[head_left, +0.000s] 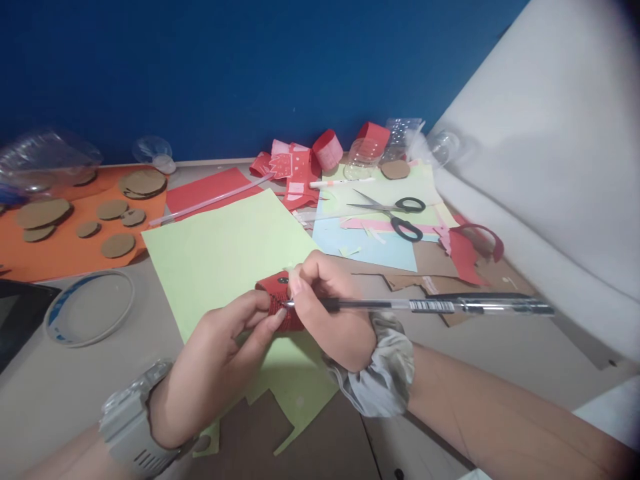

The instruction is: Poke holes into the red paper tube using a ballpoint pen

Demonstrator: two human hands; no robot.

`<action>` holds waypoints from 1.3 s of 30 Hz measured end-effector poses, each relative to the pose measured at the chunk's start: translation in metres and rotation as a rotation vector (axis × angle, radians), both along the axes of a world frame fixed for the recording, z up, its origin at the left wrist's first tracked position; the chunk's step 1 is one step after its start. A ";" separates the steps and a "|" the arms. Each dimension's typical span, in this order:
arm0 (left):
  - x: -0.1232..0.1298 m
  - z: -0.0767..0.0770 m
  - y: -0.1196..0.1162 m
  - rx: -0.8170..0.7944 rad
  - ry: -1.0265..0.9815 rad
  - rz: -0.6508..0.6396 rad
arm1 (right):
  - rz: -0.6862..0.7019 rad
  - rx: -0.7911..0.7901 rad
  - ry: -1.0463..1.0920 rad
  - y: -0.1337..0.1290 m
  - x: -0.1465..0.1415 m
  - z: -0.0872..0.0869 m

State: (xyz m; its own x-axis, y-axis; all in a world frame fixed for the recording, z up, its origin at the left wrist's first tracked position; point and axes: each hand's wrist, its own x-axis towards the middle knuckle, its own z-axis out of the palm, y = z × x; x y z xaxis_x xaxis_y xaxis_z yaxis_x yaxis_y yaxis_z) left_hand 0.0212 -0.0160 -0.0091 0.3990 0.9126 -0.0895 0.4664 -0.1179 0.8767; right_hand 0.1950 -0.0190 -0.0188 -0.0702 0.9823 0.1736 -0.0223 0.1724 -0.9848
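My left hand point(225, 340) pinches a small red paper roll point(293, 321) with dark pen lines across it and an eye-like mark near its top. In my right hand point(333, 307) is a black ballpoint pen point(390, 305), its tip against or very close to the roll's surface. My right fingers hide part of the roll. Both hands are over a pale green paper sheet point(220, 253), whose lower edge is cut unevenly.
Black-handled scissors point(395, 212) lie open on coloured sheets at the back right. Cardboard discs point(117, 245) rest on orange paper point(65, 260) at left, near a tape roll point(90, 309). Red paper rolls point(327, 150) and clear plastic cups point(363, 158) stand by the blue wall.
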 end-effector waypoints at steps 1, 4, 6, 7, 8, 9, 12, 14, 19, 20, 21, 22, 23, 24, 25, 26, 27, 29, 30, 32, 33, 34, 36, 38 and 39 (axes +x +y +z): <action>0.000 0.000 0.000 -0.019 -0.014 0.004 | -0.007 0.005 -0.002 0.000 0.000 0.000; 0.001 0.000 0.001 -0.110 -0.082 -0.003 | -0.022 0.025 -0.008 0.000 0.002 0.000; 0.001 0.000 0.001 -0.148 -0.124 -0.013 | -0.017 0.036 -0.011 0.000 0.003 -0.001; 0.000 -0.001 0.001 -0.158 -0.138 -0.024 | -0.011 0.041 -0.012 0.000 0.004 -0.001; 0.000 -0.002 0.000 -0.163 -0.147 -0.032 | -0.004 0.044 -0.014 0.000 0.005 -0.001; 0.000 -0.002 0.000 -0.166 -0.153 -0.039 | 0.003 0.047 -0.016 -0.001 0.005 -0.001; 0.001 -0.001 0.000 -0.166 -0.147 -0.026 | 0.019 0.048 -0.024 -0.003 0.006 -0.002; 0.002 0.000 0.000 -0.145 -0.128 -0.020 | 0.022 0.048 -0.029 -0.003 0.005 -0.003; 0.000 0.002 -0.001 -0.103 -0.102 -0.026 | -0.012 0.047 -0.034 -0.002 0.002 -0.007; -0.001 0.002 -0.001 -0.108 -0.106 -0.026 | -0.017 0.045 -0.033 -0.001 0.002 -0.007; -0.001 0.002 -0.001 -0.113 -0.109 -0.028 | -0.019 0.041 -0.032 0.000 0.002 -0.007; -0.001 0.002 -0.001 -0.118 -0.112 -0.031 | -0.018 0.037 -0.031 0.000 0.001 -0.007; -0.001 0.002 -0.001 -0.122 -0.116 -0.032 | -0.017 0.034 -0.031 0.000 0.001 -0.006; -0.001 0.002 -0.001 -0.124 -0.120 -0.034 | -0.017 0.030 -0.032 0.000 0.001 -0.005; -0.001 0.003 -0.001 -0.123 -0.124 -0.032 | -0.018 0.027 -0.034 0.000 0.001 -0.005; 0.000 0.003 0.000 -0.122 -0.127 -0.030 | -0.020 0.025 -0.035 0.000 0.001 -0.004; 0.000 0.003 0.000 -0.121 -0.132 -0.029 | -0.021 0.022 -0.036 0.000 0.001 -0.003; 0.000 0.002 0.000 -0.127 -0.135 -0.027 | -0.018 0.017 -0.040 0.000 0.001 -0.002; 0.000 0.002 0.000 -0.134 -0.136 -0.026 | -0.015 0.015 -0.041 0.000 0.001 -0.002; 0.000 0.001 0.000 -0.153 -0.141 -0.029 | -0.017 0.011 -0.048 0.000 0.001 -0.002; 0.000 0.000 0.000 -0.160 -0.143 -0.030 | -0.022 0.010 -0.051 0.001 0.001 -0.003; 0.000 0.000 0.000 -0.165 -0.141 -0.032 | -0.027 0.009 -0.052 0.001 0.001 -0.004; -0.001 -0.001 0.000 -0.159 -0.121 -0.031 | -0.031 0.009 -0.052 0.001 0.001 -0.005; -0.001 -0.001 0.000 -0.137 -0.093 -0.020 | -0.021 0.008 -0.047 0.002 0.001 -0.006; -0.001 -0.001 0.000 -0.140 -0.085 -0.034 | -0.018 0.007 -0.045 0.002 0.001 -0.006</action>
State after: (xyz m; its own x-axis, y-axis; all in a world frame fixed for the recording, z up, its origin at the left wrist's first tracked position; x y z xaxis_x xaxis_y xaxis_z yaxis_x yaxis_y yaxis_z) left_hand 0.0201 -0.0155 -0.0100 0.4409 0.8795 -0.1791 0.3880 -0.0068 0.9217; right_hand 0.1963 -0.0172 -0.0252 -0.0607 0.9823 0.1771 0.0255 0.1789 -0.9835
